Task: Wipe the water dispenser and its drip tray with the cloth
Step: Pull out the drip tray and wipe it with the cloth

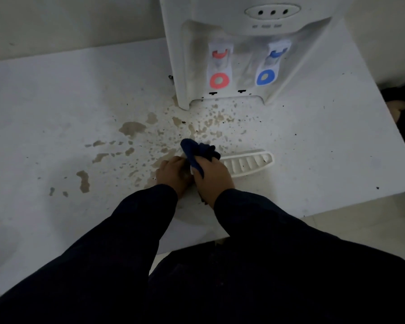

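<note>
Fingers (214,164) of the right hand (212,177) squeeze the cloth (197,149); the left hand (173,173) grips the drip tray (249,163). Each slot needs rubbing.

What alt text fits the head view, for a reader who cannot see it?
A right hand grips a dark blue cloth at a drip tray lying on a stained white counter, the left hand close beside it. Behind stands a white water dispenser with a red tap and a blue tap.
</note>
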